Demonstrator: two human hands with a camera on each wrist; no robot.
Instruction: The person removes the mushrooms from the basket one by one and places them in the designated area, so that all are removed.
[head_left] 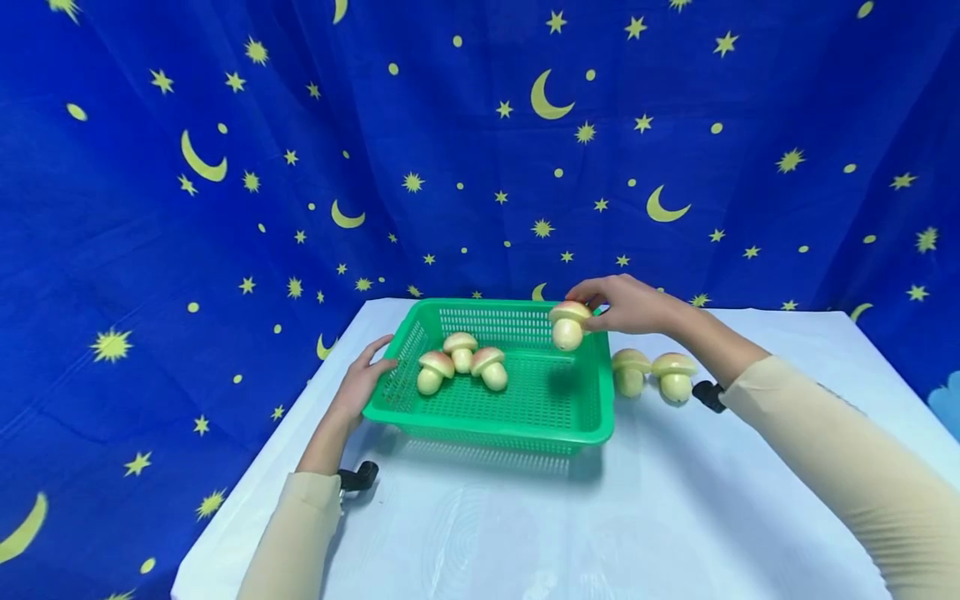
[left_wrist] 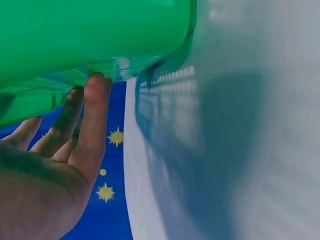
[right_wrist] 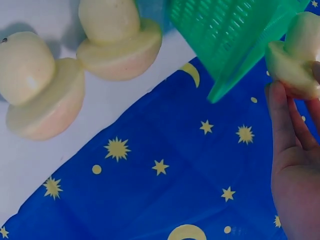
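Note:
My right hand (head_left: 626, 302) pinches a toy mushroom (head_left: 567, 332) by its pinkish cap, over the right end of the green plastic basket (head_left: 495, 428). The mushroom's pale stem points down. Inside the basket, toward its left side, a group of 3 similar mushrooms (head_left: 461, 360) stands close together. With its thumb over the rim, my left hand (head_left: 358, 387) holds the basket's left edge. In the left wrist view its fingers (left_wrist: 94, 120) press the basket's outer wall below the rim. The right wrist view shows the held mushroom (right_wrist: 302, 42) at its right edge.
Just right of the basket, a mushroom (head_left: 630, 372) and another mushroom (head_left: 675, 377) stand on the white tabletop (head_left: 480, 533). Behind the table hangs a blue curtain (head_left: 450, 108) with yellow stars and moons. A black device (head_left: 360, 476) is worn at the left wrist.

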